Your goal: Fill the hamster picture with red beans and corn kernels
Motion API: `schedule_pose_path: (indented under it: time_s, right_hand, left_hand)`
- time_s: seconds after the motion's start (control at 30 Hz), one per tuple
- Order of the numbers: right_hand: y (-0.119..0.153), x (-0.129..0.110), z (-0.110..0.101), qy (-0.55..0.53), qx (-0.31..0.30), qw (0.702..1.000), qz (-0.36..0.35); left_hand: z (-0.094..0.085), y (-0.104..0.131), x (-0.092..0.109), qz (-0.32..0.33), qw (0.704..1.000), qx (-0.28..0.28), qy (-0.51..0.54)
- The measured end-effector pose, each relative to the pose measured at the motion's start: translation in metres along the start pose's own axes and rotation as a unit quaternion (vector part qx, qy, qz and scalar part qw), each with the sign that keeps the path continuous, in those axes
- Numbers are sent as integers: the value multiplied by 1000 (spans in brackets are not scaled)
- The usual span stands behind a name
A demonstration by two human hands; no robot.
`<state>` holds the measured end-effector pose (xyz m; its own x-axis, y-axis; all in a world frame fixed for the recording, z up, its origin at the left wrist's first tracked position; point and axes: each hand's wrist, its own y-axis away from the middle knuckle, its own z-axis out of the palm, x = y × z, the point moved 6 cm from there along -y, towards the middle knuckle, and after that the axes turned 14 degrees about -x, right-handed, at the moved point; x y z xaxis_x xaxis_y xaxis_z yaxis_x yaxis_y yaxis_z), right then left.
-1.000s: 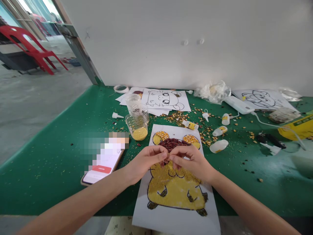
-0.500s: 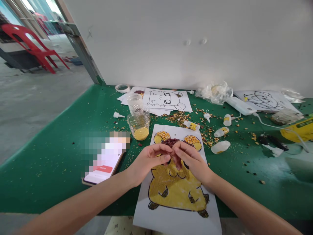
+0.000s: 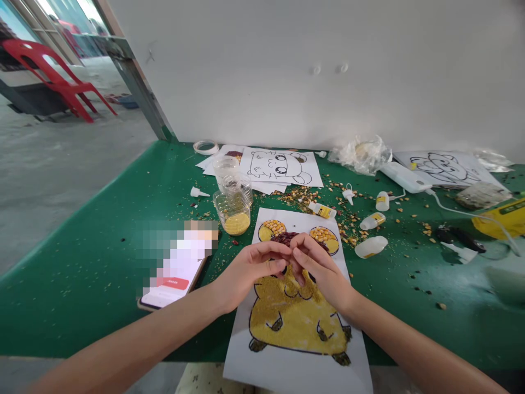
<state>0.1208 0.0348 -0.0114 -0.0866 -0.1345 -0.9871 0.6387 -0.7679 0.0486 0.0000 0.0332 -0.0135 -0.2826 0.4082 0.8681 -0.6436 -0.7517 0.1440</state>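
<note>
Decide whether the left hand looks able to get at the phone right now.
Probably yes: nothing visible stands between the left hand and the phone on the green table. It would likely have to leave the right hand first, since their fingertips meet or nearly meet.

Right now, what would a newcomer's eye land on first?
Probably the yellow animal picture first, at the near edge of the green table, with the left hand and right hand close together over it. The bright phone lies on the table left of the picture, and a red chair stands at the view's upper left.
</note>
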Motion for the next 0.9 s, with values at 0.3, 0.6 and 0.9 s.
schedule_pose_path:
  time_s: [0.3, 0.6, 0.9]
  right_hand:
    - [1, 3, 4, -5, -10, 1000, -1]
    - [2, 8, 19, 41, -6, 999, -18]
    - [-1, -1, 19, -62, -51, 996, -41]
  left_hand:
    - [0, -1, -5, -12, 999, 4, 37]
    - [7, -2, -6, 26, 1000, -9, 14]
    - [11, -1, -7, 22, 997, -62, 34]
